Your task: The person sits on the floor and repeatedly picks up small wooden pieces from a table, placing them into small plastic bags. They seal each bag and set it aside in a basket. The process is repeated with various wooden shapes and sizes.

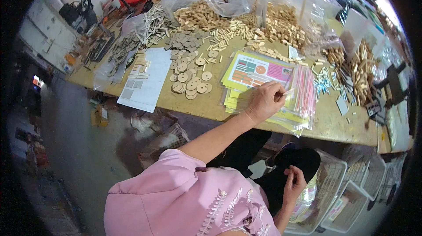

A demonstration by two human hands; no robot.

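Note:
My left hand [267, 99] is over a stack of clear zip bags with yellow printed cards [242, 86]. Its thumb and fingers pinch a small pale piece [288, 91]; whether this is a stick or a bag edge, I cannot tell. Pink-red zip strips [304, 91] run along the stack's right side. My right hand [295, 180] hangs above my lap, fingers loosely bent, with nothing visible in it. Left of the bags lie round wooden discs with centre holes [192, 85]. A white printed sheet [145, 81] carries wooden pieces and grey squares.
Heaps of wooden blocks [282, 27], short dowels [227, 33], grey squares [184, 41] and flat sticks [156, 25] cover the table's back. Clear plastic bins and bags stand behind them. A bench machine [85, 15] is far left. Plastic baskets [343, 170] sit below at right.

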